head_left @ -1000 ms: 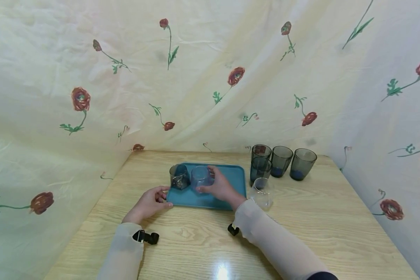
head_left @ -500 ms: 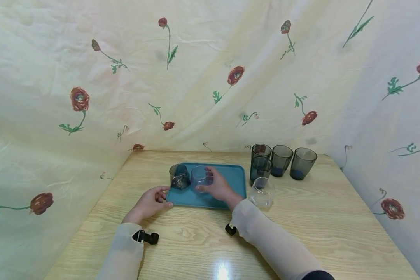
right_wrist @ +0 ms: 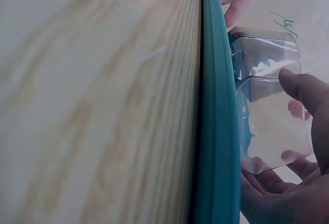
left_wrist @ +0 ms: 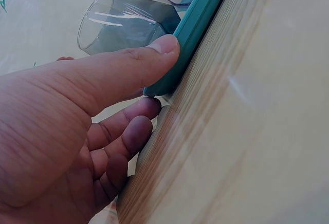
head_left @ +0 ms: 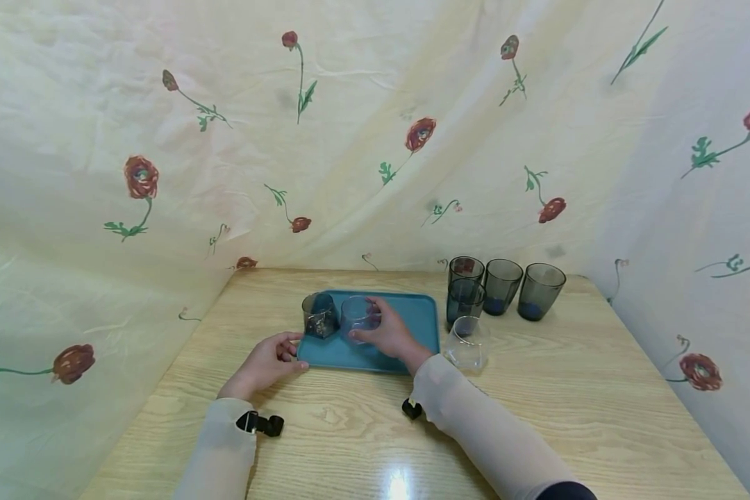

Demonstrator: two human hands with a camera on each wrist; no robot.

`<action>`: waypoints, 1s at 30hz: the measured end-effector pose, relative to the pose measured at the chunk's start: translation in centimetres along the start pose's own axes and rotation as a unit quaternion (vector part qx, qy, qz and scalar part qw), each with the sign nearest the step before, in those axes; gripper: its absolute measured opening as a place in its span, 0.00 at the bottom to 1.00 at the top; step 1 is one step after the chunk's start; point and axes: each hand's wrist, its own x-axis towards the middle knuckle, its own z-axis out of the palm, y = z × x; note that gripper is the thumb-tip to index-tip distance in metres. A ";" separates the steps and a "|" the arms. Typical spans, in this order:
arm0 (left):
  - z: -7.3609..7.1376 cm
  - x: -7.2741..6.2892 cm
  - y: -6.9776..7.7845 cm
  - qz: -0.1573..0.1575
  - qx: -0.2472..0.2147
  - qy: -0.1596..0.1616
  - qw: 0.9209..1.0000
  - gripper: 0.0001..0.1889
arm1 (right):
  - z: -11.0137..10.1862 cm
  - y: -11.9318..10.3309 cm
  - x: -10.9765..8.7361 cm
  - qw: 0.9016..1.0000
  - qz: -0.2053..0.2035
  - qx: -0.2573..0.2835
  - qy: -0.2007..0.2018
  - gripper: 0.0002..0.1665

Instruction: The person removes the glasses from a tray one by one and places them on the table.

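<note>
I see right hand point(head_left: 392, 335) curled round clear glass point(head_left: 355, 318) on tray point(head_left: 414, 316), beside smoked glass point(head_left: 320, 318); left hand point(head_left: 269, 360) pinches tray corner.

Head camera looks forward and down over the table point(head_left: 600, 389) from well back; both wrist cameras point(head_left: 269, 425), close and tilted, share the tray point(left_wrist: 199, 17), upper centre in left-wrist frame, right of centre in right-wrist frame.
</note>
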 end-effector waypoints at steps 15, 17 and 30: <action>0.0 0.1 -0.2 -0.004 0.005 0.002 1.000 0.35 | -0.3 -0.1 -0.4 1.000 -0.016 -0.019 0.016 0.47; 0.0 0.2 -0.2 -0.001 0.001 0.001 1.000 0.35 | -0.4 -0.3 -0.5 1.000 -0.018 -0.017 0.016 0.47; 0.0 0.3 -0.6 0.004 0.004 -0.002 1.000 0.35 | -1.6 -1.1 -2.0 0.999 -0.026 -0.009 0.027 0.49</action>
